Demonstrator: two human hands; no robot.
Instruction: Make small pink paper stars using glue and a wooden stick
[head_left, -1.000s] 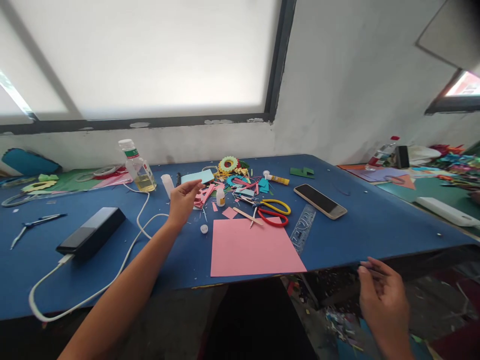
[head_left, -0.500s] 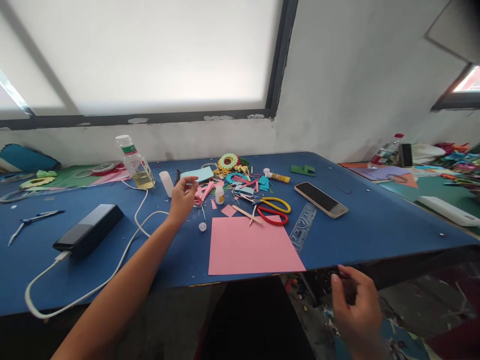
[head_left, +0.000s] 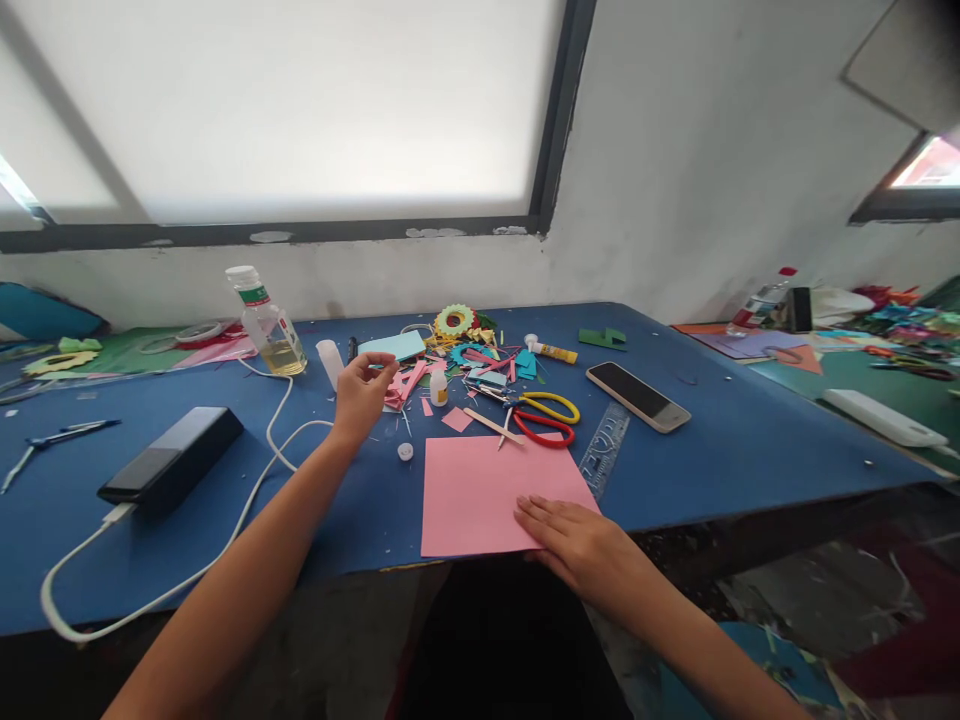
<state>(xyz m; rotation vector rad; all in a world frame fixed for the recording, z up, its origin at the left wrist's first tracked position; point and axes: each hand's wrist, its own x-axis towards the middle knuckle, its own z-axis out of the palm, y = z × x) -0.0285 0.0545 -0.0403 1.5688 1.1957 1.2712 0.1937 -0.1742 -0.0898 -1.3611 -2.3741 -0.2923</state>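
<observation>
My right hand lies flat on the near right corner of a pink paper sheet, fingers stretched out. Raised beside the paper scraps, my left hand has its fingertips drawn together; anything between them is too small to make out. A small glue bottle stands uncapped right of that hand, and a white cap lies nearer me. Scissors with red and yellow handles and a wooden stick rest at the sheet's far edge. A clear ruler lies along its right side.
Rightward lies a phone, with a glue stick behind it. On the left are a power bank with a white cable, a bottle of yellowish liquid and a compass. A fringed paper ring lies at the back.
My right hand has come from below the table's edge onto the pink sheet and flattened there. The sheet has shifted slightly. My left hand stays about where it was.
</observation>
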